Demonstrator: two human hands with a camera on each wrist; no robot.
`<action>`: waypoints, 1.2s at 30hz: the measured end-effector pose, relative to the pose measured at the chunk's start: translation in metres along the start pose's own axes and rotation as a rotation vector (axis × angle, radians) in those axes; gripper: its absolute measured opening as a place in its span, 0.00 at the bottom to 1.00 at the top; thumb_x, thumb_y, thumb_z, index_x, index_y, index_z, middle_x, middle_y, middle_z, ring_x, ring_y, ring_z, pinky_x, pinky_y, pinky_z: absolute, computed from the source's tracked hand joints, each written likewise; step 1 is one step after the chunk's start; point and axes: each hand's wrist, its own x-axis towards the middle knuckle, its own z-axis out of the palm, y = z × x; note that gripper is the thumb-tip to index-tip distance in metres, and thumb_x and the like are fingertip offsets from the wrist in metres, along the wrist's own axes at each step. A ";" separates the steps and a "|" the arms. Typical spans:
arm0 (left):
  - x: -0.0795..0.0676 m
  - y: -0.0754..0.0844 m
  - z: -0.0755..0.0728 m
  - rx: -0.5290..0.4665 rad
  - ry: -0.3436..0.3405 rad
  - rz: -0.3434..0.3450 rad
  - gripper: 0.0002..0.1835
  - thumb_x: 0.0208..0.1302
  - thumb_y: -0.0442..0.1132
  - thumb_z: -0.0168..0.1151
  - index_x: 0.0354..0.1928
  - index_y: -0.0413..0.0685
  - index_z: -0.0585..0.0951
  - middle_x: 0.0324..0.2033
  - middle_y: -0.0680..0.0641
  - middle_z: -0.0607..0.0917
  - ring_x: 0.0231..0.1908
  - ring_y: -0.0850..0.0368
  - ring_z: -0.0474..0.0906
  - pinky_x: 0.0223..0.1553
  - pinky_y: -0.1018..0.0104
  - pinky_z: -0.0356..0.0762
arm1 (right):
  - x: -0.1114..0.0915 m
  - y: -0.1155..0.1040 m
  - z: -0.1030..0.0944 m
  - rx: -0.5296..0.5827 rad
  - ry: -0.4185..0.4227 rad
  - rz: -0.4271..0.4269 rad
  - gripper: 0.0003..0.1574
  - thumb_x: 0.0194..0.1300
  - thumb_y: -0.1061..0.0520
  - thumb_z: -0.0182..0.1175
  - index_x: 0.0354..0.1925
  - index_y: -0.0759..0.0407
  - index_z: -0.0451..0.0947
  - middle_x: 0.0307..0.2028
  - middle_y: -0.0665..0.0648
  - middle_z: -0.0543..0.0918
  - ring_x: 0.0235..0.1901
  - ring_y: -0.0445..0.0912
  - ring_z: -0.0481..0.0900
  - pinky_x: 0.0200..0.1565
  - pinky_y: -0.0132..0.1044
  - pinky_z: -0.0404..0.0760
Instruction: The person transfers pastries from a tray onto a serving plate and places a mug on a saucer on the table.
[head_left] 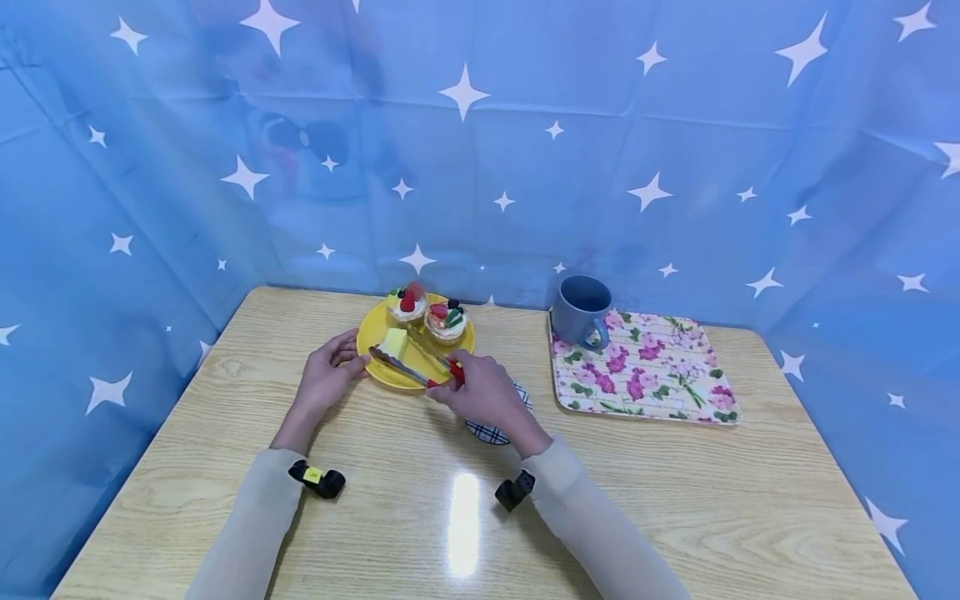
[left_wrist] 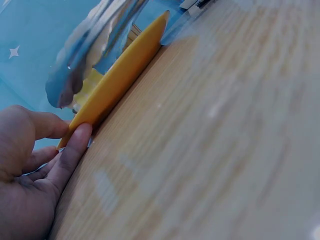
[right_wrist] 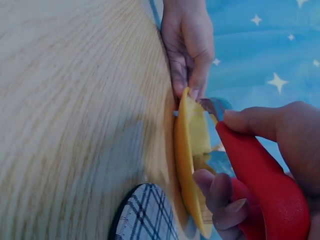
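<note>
My left hand pinches the left rim of a yellow plate, its thumb and fingers at the edge in the left wrist view. My right hand grips metal tongs by their red handles. Over the plate, the tongs' open jaws lie on either side of a pale yellow cake slice; whether they touch it I cannot tell. Behind the slice, two cream-topped cupcakes stand on the plate: one cupcake with a red berry, another cupcake with dark berries and a green piece.
A round plaid coaster lies partly under my right hand. To the right is a floral tray, with a blue mug on its back left corner. A blue star-patterned curtain borders the wooden table.
</note>
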 end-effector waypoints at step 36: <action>0.002 -0.003 0.000 -0.008 -0.004 0.007 0.34 0.73 0.33 0.61 0.78 0.49 0.64 0.59 0.35 0.75 0.47 0.65 0.79 0.48 0.73 0.90 | -0.029 0.001 -0.004 0.018 -0.020 0.003 0.36 0.65 0.36 0.68 0.63 0.53 0.76 0.28 0.49 0.80 0.24 0.45 0.75 0.24 0.32 0.71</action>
